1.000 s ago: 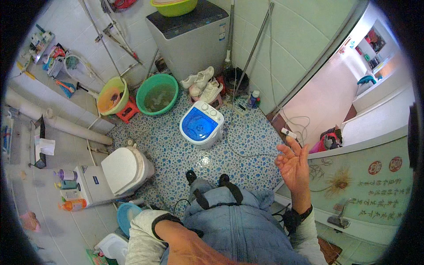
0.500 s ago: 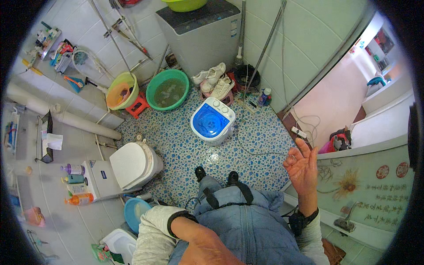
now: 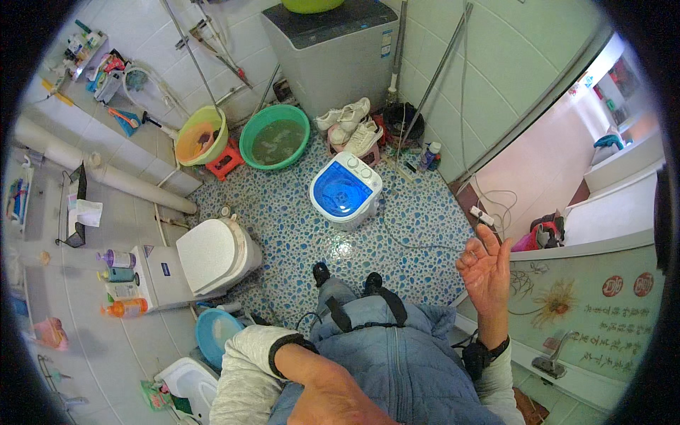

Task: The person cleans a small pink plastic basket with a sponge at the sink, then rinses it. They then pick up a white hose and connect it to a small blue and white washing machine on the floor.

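My right hand [image 3: 485,268] is raised at the right, palm toward me, with its fingers apart and partly curled; nothing is in it. At the lower edge my left hand [image 3: 340,402] is bent in front of my chest. Only its wrist and back show, and its fingers are cut off by the picture's edge. Neither hand touches anything that I can see. On the pebble-patterned floor ahead of my feet stands a small white washing machine [image 3: 345,191] with a blue see-through lid and dials on top. A thin grey cable runs from it toward the doorway.
A green basin [image 3: 275,137] of murky water and a yellow-green bucket [image 3: 202,135] stand at the far left. White shoes [image 3: 353,127] are piled before a large grey washing machine [image 3: 333,60]. The toilet [image 3: 210,256] is at left; a power strip [image 3: 482,214] lies by the doorway.
The view has shifted slightly, so the room's things sit a little differently in the picture. Both hands keep nearly the same pose.
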`<state>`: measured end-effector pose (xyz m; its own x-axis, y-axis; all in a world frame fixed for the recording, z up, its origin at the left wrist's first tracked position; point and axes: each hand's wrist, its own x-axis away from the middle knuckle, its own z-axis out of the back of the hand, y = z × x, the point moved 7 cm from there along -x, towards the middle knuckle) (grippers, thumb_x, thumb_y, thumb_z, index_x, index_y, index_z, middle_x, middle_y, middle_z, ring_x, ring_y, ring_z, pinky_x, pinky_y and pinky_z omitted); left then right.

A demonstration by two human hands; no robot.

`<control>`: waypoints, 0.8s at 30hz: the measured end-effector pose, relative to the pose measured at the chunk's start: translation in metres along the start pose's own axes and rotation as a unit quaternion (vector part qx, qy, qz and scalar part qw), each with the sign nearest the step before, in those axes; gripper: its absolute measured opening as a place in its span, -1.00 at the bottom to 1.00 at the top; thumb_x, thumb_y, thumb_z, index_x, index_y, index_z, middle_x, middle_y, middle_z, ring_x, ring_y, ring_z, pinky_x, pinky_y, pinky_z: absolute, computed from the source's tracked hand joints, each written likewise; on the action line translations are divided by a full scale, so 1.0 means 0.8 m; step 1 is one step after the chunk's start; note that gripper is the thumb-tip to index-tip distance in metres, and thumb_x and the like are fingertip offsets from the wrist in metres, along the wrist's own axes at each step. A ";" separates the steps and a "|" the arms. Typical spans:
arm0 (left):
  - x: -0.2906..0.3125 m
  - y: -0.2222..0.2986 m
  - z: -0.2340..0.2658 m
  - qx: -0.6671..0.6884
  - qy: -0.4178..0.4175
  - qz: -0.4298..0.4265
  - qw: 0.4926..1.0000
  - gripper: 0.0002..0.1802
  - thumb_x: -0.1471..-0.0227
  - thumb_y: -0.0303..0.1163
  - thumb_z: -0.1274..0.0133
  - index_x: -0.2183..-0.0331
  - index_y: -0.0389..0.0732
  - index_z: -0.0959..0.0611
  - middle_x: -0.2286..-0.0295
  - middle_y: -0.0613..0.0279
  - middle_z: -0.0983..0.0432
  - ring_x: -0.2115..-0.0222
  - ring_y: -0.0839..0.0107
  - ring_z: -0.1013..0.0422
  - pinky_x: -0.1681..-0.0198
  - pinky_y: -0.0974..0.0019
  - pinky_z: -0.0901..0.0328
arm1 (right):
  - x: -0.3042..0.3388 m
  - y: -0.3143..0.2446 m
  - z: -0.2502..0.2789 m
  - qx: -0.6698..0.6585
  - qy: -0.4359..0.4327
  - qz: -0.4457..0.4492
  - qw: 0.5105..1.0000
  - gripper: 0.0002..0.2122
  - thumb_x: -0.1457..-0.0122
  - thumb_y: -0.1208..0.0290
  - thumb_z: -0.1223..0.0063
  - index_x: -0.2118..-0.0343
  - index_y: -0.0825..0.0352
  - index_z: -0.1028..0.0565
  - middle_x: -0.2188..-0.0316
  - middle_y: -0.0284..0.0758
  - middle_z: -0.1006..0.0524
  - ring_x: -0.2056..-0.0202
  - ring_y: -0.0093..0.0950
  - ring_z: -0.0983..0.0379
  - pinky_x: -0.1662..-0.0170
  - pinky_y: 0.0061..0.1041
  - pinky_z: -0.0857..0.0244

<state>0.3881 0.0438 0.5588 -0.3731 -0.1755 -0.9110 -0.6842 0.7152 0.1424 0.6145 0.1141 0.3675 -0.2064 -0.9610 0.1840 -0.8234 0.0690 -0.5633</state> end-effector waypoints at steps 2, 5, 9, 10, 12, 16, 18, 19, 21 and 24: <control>0.004 -0.001 -0.001 -0.005 0.004 -0.011 1.000 -0.56 -0.16 0.01 0.14 0.05 0.03 -0.58 -0.20 -0.45 0.44 -0.22 -0.40 0.33 -0.17 -0.32 0.18 | 0.000 0.001 0.001 -0.001 0.002 -0.001 1.000 -0.43 -0.30 -0.10 0.43 -0.05 0.33 -0.33 0.30 -0.18 -0.50 0.36 -0.41 -0.39 0.23 -0.45 -0.29; 0.002 0.003 -0.001 -0.013 0.011 -0.037 0.999 -0.59 -0.18 0.00 0.17 0.12 0.03 -0.63 -0.20 -0.46 0.43 -0.21 -0.42 0.35 -0.16 -0.34 0.17 | 0.001 0.000 0.003 -0.004 0.007 -0.001 1.000 -0.43 -0.29 -0.10 0.43 -0.05 0.34 -0.32 0.30 -0.18 -0.49 0.36 -0.41 -0.39 0.23 -0.45 -0.29; -0.007 0.009 0.004 -0.011 0.029 -0.074 0.997 -0.60 -0.19 0.00 0.18 0.18 0.04 -0.66 -0.19 -0.47 0.41 -0.20 -0.45 0.36 -0.15 -0.35 0.14 | 0.001 -0.001 0.004 -0.007 0.008 0.000 1.000 -0.43 -0.30 -0.10 0.42 -0.06 0.34 -0.32 0.30 -0.18 -0.49 0.36 -0.40 -0.39 0.22 -0.44 -0.29; -0.009 0.009 0.005 -0.008 0.030 -0.071 0.997 -0.60 -0.19 0.00 0.18 0.18 0.04 -0.66 -0.19 -0.48 0.40 -0.20 -0.46 0.36 -0.15 -0.35 0.13 | 0.001 -0.002 0.003 -0.012 0.003 0.001 1.000 -0.43 -0.30 -0.09 0.43 -0.06 0.34 -0.31 0.30 -0.18 -0.48 0.36 -0.40 -0.40 0.22 -0.44 -0.29; -0.010 0.009 0.007 0.001 0.023 -0.039 0.999 -0.60 -0.19 0.00 0.18 0.19 0.04 -0.66 -0.19 -0.48 0.40 -0.20 -0.46 0.35 -0.14 -0.35 0.11 | 0.000 -0.002 0.003 -0.006 0.006 0.000 1.000 -0.43 -0.30 -0.09 0.43 -0.07 0.34 -0.31 0.30 -0.18 -0.48 0.36 -0.40 -0.40 0.21 -0.44 -0.30; -0.007 0.014 0.011 0.010 0.027 -0.026 0.999 -0.60 -0.18 0.00 0.17 0.16 0.03 -0.64 -0.19 -0.47 0.39 -0.21 -0.44 0.34 -0.14 -0.32 0.07 | 0.000 -0.002 0.004 -0.008 0.007 -0.003 1.000 -0.44 -0.30 -0.09 0.44 -0.07 0.33 -0.30 0.30 -0.18 -0.48 0.37 -0.39 -0.41 0.21 -0.43 -0.30; -0.006 0.014 0.011 0.014 0.032 -0.029 0.999 -0.60 -0.17 0.00 0.15 0.13 0.02 -0.62 -0.20 -0.46 0.38 -0.21 -0.43 0.34 -0.14 -0.30 0.05 | -0.001 -0.002 0.005 -0.011 0.007 -0.002 1.000 -0.44 -0.31 -0.09 0.44 -0.07 0.34 -0.30 0.30 -0.18 -0.48 0.37 -0.39 -0.41 0.21 -0.43 -0.30; -0.006 0.013 0.012 0.016 0.033 -0.034 0.999 -0.59 -0.17 0.00 0.15 0.12 0.01 -0.61 -0.20 -0.45 0.38 -0.21 -0.42 0.34 -0.13 -0.29 0.04 | -0.001 -0.002 0.004 -0.014 0.001 -0.003 1.000 -0.44 -0.31 -0.08 0.44 -0.07 0.34 -0.30 0.30 -0.18 -0.48 0.37 -0.39 -0.41 0.20 -0.42 -0.30; -0.007 0.011 0.012 0.020 0.038 -0.038 0.998 -0.58 -0.16 0.00 0.14 0.10 0.00 -0.59 -0.20 -0.44 0.38 -0.21 -0.40 0.34 -0.13 -0.27 0.01 | -0.002 -0.002 0.006 -0.016 0.009 -0.002 1.000 -0.44 -0.30 -0.09 0.44 -0.07 0.34 -0.30 0.30 -0.19 -0.48 0.37 -0.40 -0.40 0.21 -0.43 -0.31; -0.009 0.013 0.014 0.026 0.046 -0.044 0.998 -0.57 -0.15 0.00 0.12 0.07 -0.02 -0.57 -0.20 -0.43 0.37 -0.22 -0.38 0.33 -0.13 -0.24 -0.02 | -0.004 -0.002 0.006 -0.015 0.008 0.000 1.000 -0.44 -0.30 -0.09 0.44 -0.07 0.34 -0.30 0.29 -0.19 -0.48 0.37 -0.40 -0.40 0.21 -0.43 -0.31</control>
<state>0.3904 0.0601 0.5629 -0.3715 -0.2990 -0.8790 -0.6848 0.7275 0.0419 0.6192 0.1156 0.3641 -0.2142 -0.9567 0.1972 -0.8390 0.0768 -0.5386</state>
